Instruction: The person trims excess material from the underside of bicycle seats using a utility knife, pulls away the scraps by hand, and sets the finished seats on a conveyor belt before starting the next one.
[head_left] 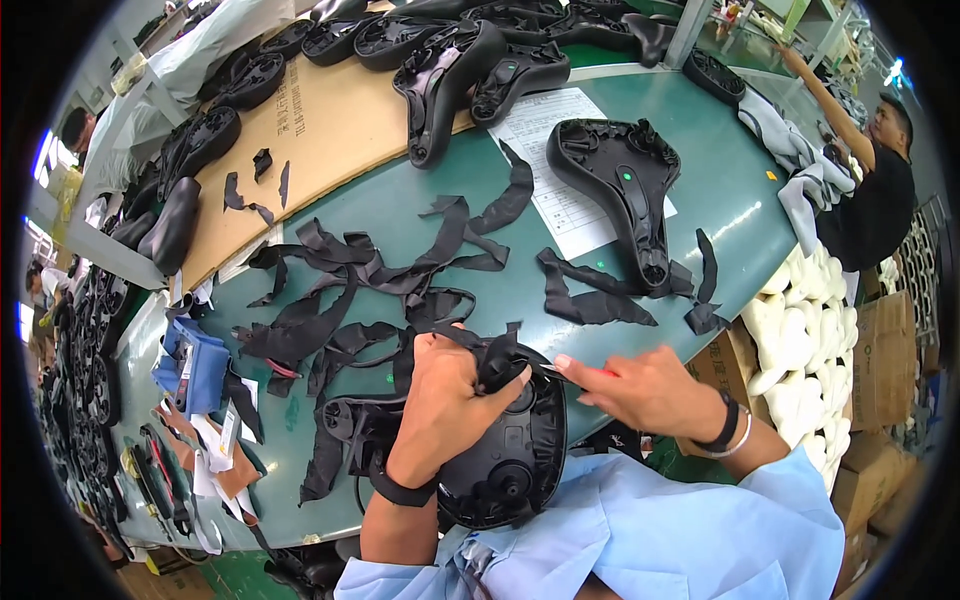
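An upturned black bicycle saddle (512, 455) rests against my body at the table's near edge, its ribbed underside facing up. My left hand (440, 400) is closed over the saddle's upper end, gripping a fold of black cover material (497, 362). Close by on the right, my right hand (640, 390) is closed around a slim tool (548, 370) with a bit of red at its handle. The tool's thin end reaches the bunched material by my left thumb; its tip is hidden. Another saddle (615, 180) lies upside down farther off, partly on a printed paper sheet (560, 220).
Black trimmed strips (370, 270) lie scattered across the green table (730, 180). A blue box (192, 365) stands at the left near scraps and tools. More saddles (445, 85) crowd the cardboard (330, 120) at the back. Pale padding pieces (800, 340) and a person (875, 190) are right.
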